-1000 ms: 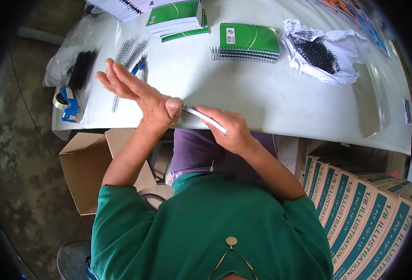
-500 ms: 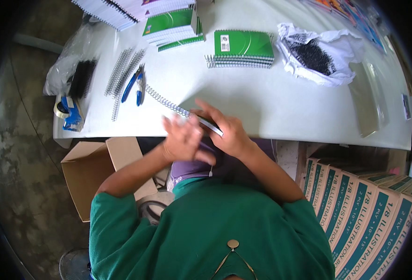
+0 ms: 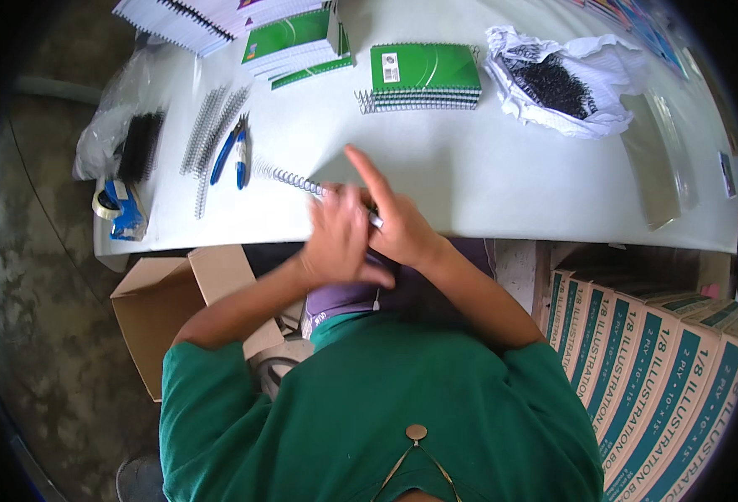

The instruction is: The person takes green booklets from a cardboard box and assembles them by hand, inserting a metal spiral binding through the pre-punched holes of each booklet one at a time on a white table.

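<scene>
My right hand grips a small notebook, its index finger stretched out and its other fingers around the pages. Only a pale edge of the notebook shows; my hands cover the rest. A metal spiral coil sticks out from it to the left over the table, its free end blurred. Across the notebook's bound edge lies my left hand, motion-blurred, with fingers extended and thumb apart. Blue-handled pliers rest left of the coil, beside several loose metal coils.
Green spiral notebooks are stacked ahead, with more notebooks to their left. Black coils fill a white bag at right. A tape roll sits at the left edge. Below stand an open carton and several boxes.
My left hand has moved slightly right, onto the notebook's edge and closer to my right hand. Less of the notebook shows now. The coil's free end has become blurred. The whole view has shifted slightly.
</scene>
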